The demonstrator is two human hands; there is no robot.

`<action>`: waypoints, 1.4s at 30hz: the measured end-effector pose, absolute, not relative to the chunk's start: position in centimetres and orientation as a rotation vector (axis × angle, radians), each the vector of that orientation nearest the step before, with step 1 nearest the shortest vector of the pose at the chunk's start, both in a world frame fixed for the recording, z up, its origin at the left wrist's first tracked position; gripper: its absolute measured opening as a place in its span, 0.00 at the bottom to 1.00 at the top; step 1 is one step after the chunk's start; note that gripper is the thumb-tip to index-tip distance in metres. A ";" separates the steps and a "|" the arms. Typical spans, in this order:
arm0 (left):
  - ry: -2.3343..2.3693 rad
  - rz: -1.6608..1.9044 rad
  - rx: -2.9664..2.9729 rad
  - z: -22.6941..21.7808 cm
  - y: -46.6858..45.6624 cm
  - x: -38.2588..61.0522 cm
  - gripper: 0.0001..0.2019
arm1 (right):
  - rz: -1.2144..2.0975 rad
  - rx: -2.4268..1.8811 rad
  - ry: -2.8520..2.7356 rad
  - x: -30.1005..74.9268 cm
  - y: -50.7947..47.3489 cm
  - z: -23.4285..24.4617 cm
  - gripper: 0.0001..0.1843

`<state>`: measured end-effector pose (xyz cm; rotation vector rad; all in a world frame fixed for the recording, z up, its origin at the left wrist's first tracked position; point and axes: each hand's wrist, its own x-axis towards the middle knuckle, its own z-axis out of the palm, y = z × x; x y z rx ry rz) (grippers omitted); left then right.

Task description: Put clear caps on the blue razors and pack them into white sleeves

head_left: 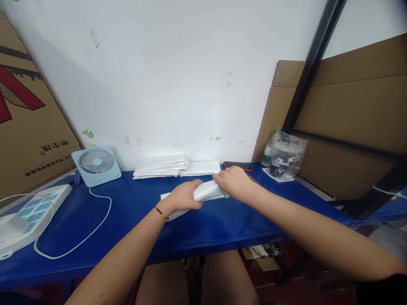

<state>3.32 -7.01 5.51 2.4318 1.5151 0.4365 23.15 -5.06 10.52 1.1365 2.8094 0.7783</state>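
A white plastic mailer bag (208, 191) lies rolled or folded on the blue table (133, 220) in front of me. My left hand (182, 197), with a ring and a thin bracelet, is closed over its left part. My right hand (233, 181) grips its right end with the fingers curled round it. Both hands press the bag down on the tabletop.
A stack of white mailer bags (165, 165) lies against the wall behind my hands. A phone (238, 165) lies to the right of it, then a clear bag of parts (286, 156). At the left stand a small blue fan (96, 165) with white cable and a power strip (25, 218). Cardboard leans on both sides.
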 end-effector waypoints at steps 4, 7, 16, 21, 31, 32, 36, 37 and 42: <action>1.708 0.530 2.449 4.4 -7.5 5.7 0.30 | 0.654 1.153 2.778 21.5 -5.6 10.9 0.13; 1.915 0.566 2.391 3.5 -7.8 7.1 0.25 | 0.560 1.087 2.780 20.7 -5.3 11.2 0.13; 1.612 1.180 2.012 3.5 -6.9 7.0 0.10 | -0.210 0.644 3.293 24.3 -3.8 16.0 0.25; 1.457 1.361 1.984 5.8 -6.6 8.1 0.15 | -0.120 0.646 3.557 21.8 -4.7 15.9 0.22; 1.036 1.352 1.953 7.4 -6.7 5.2 0.30 | -0.444 0.463 3.426 25.4 -4.5 19.7 0.21; 0.964 1.260 1.954 7.4 -6.6 4.7 0.31 | -0.431 0.452 3.424 25.6 -4.2 19.6 0.21; 0.805 1.035 1.867 8.2 -5.7 3.4 0.32 | -0.387 0.515 3.478 24.5 -2.3 18.4 0.11; 0.832 1.089 1.838 8.6 -5.5 3.3 0.31 | -0.370 0.591 3.505 24.1 -1.8 18.1 0.09; 1.028 1.580 1.914 11.1 -5.7 3.3 0.19 | 0.121 1.026 3.698 23.8 -2.1 17.0 0.07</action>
